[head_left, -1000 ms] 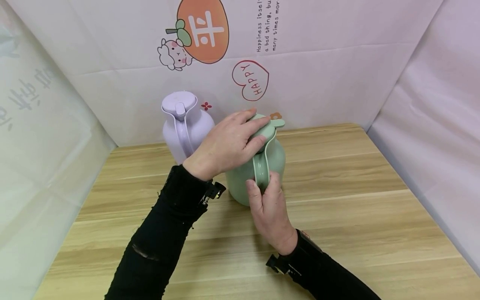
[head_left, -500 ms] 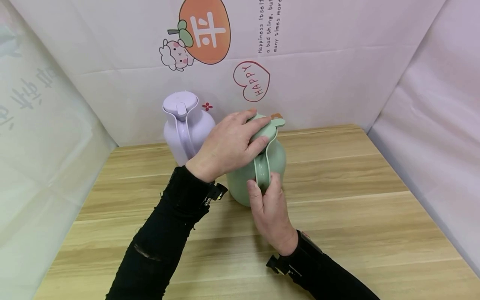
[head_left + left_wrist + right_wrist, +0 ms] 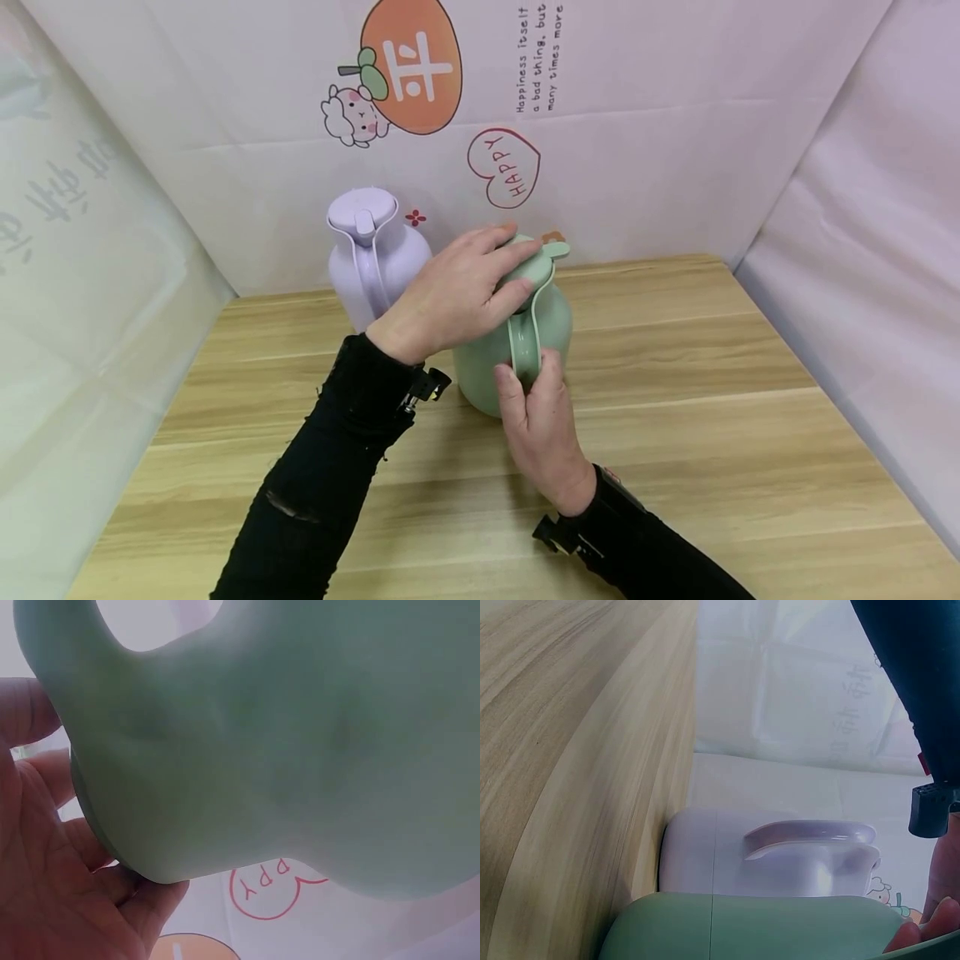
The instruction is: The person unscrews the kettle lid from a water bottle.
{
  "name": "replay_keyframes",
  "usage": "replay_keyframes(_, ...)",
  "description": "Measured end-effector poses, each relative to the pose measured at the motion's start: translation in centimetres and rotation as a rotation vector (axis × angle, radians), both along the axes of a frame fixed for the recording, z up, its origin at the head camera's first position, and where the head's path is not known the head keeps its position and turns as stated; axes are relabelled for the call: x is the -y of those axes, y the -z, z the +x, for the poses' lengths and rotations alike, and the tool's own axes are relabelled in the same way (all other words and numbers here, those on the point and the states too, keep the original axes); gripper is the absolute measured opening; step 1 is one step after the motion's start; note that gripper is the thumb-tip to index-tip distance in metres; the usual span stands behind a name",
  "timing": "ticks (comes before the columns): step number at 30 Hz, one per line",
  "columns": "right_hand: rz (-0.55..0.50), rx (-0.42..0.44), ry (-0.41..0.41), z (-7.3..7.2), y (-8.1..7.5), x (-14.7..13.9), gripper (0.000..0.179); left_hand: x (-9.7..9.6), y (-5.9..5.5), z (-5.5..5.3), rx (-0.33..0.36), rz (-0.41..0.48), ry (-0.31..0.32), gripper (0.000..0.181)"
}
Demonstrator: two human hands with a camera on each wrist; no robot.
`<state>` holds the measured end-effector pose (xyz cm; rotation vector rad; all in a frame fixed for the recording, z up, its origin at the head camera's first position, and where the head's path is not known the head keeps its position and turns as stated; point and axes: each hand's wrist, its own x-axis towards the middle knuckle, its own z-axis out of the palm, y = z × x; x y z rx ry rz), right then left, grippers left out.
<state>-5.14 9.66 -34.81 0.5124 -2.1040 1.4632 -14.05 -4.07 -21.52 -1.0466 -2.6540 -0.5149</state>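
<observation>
A green thermos jug [image 3: 480, 379] stands upright on the table, with its handle [image 3: 524, 346] toward me. My left hand [image 3: 459, 287] reaches over the top and grips the round green lid [image 3: 536, 268], thumb on the near side and fingers across it. In the left wrist view its fingers [image 3: 161, 904] bend around the lid's edge. Lower down, my right hand [image 3: 543, 437] holds the handle, the thumb along its left side; the fingers behind it are hidden. A lilac thermos jug [image 3: 405, 258] stands to the left, partly covered by my left hand.
The wood-grain table [image 3: 675, 433] reaches back to a white printed cloth [image 3: 637, 167]. More white cloth hangs at the left [image 3: 97, 275] and right sides. In the right wrist view the lilac jug [image 3: 780, 859] appears just beyond the green one.
</observation>
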Motion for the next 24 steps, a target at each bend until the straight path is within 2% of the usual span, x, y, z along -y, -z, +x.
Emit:
replay_keyframes(6, 0.002, 0.0, 0.0, 0.04, 0.05, -0.01, 0.031, 0.02, -0.11, 0.03, -0.005, -0.031, -0.001, 0.049)
replay_keyframes(14, 0.003, 0.016, 0.007, 0.12, -0.12, 0.06, 0.031, -0.23, -0.12, 0.4, -0.051, -0.057, -0.048, 0.048)
replay_keyframes(24, 0.01, -0.003, 0.01, 0.05, -0.04, 0.02, 0.03, -0.73, -0.07, 0.77, -0.113, -0.049, -0.093, 0.047)
